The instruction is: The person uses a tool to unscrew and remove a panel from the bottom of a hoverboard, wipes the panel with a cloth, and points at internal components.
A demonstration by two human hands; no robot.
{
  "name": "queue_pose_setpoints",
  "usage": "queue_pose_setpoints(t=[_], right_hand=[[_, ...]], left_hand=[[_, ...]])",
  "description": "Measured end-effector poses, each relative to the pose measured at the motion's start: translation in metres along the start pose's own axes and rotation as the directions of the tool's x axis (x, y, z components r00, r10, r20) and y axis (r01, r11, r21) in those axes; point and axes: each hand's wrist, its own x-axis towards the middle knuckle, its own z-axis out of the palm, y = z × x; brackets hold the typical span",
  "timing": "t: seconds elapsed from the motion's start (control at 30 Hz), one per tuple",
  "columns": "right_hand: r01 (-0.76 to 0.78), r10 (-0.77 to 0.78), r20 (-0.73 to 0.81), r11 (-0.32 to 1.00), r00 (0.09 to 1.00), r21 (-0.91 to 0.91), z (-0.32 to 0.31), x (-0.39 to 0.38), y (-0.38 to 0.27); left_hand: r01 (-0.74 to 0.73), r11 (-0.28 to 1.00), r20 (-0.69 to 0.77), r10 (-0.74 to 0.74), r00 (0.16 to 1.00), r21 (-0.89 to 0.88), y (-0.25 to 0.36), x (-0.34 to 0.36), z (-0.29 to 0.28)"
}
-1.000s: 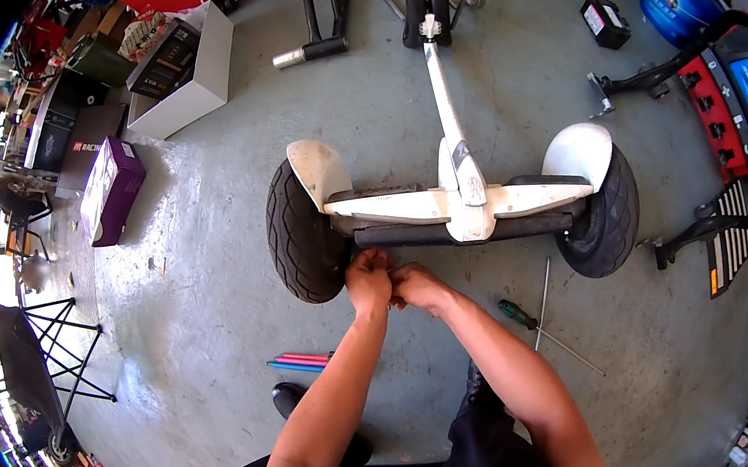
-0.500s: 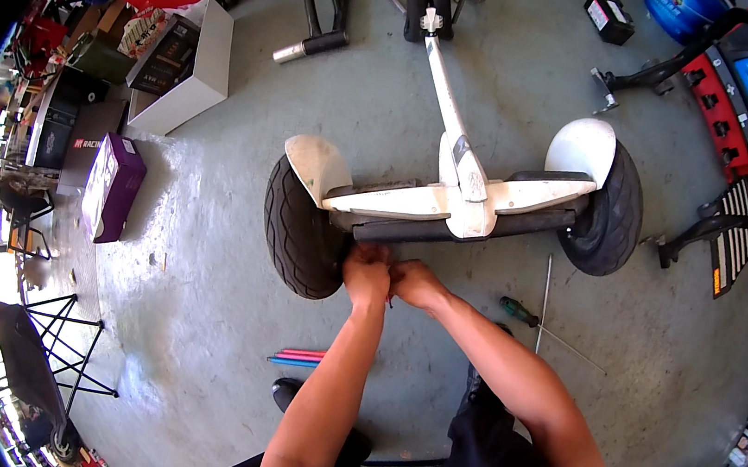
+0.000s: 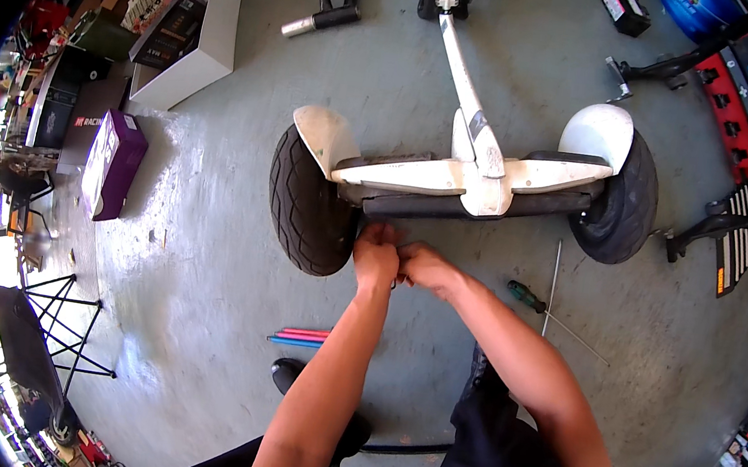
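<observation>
- Fingers (image 3: 378, 233) of the left hand (image 3: 377, 260) are sitting bent, nearly closed, at the near underside of the white-and-black, two-wheeled self-balancing scooter (image 3: 488, 194); can't tell what, if anything, they're gripping.
- Right hand (image 3: 426, 270) is resting just beside at 3 o'clock, thumb & fingers bunched together; grip contents unclear too.
- Scooter is standing at approx. 1 o'clock from the hands (12 = top of view), its stem pointing twd 12.
- Fat black treaded rubber tyre (image 3: 307, 211) is sitting at 10 o'clock, just beside the left hand; long black bar (image 3: 429, 206) is running along the scooter's near edge, at 12-1.
- Progress: looks like mid-job, hands working low by that tyre. Both wheels & white fenders are sitting in place; no finished step is showing, so can't judge what's left.
- Green-and-black-handled screwdriver (image 3: 527, 296) is lying at 3 o'clock, out of hand, w/ a thin silver metal rod (image 3: 556, 274) crossing its shaft in view.
- Slim pink & blue sticks (image 3: 298, 336) are lying at 7-8, the forearm poss. covering their ends.
- Hidden: fingertips are blurring into shadow under the bar; scooter's underside isn't showing; stem's far end is getting cut off up top.
</observation>
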Motion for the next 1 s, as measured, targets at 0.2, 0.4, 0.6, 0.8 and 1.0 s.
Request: queue_pose_setpoints(t=[0.2, 0.4, 0.6, 0.8, 1.0], right_hand=[[0.052, -0.058, -0.111, 0.997, 0.992, -0.054, 0.002, -0.007, -0.001], [0.007, -0.009, -0.077, 1.0, 0.997, -0.031, -0.004, -0.004, 0.0], [0.063, -0.06, -0.098, 0.998, 0.993, 0.023, 0.01, -0.009, -0.007], [0.078, -0.095, -0.156, 0.991, 0.983, -0.112, 0.008, -0.007, -0.003], [0.045, -0.047, -0.077, 0.999, 0.996, -0.025, 0.012, -0.015, -0.013]], left_hand=[[0.109, 0.977, -0.024, -0.106, 0.994, 0.183, 0.001, 0.001, -0.005], [-0.134, 0.956, 0.005, 0.138, 0.99, 0.259, -0.012, 0.007, -0.008], [0.076, 0.987, 0.021, -0.08, 0.997, 0.144, -0.006, 0.003, -0.011], [0.041, 0.979, -0.033, -0.035, 0.999, 0.201, -0.003, -0.001, -0.007], [0.008, 0.998, 0.03, -0.006, 1.0, -0.062, -0.014, 0.005, -0.014]])
